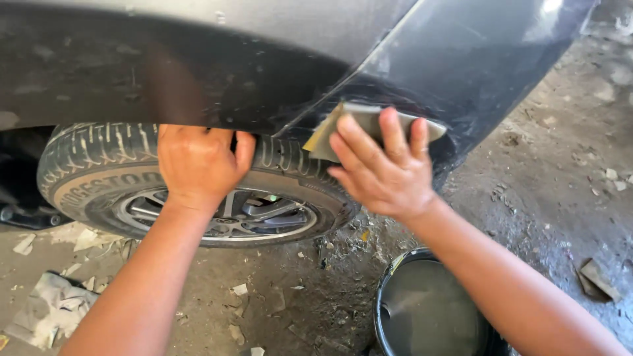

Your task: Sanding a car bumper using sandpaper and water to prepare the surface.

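Observation:
My right hand (382, 171) presses a grey-and-tan sheet of sandpaper (356, 122) flat against the dark car body panel (461, 59), just behind the wheel arch. My left hand (198, 161) grips the lower edge of the wheel arch above the tyre (92, 161), with its fingers curled under the panel. The panel is dull and scuffed around the sandpaper.
A black bucket (389, 290) holding murky water stands on the ground below my right forearm. The alloy wheel (264, 217) sits under the arch. Paper scraps (53, 306) and debris litter the dirt floor.

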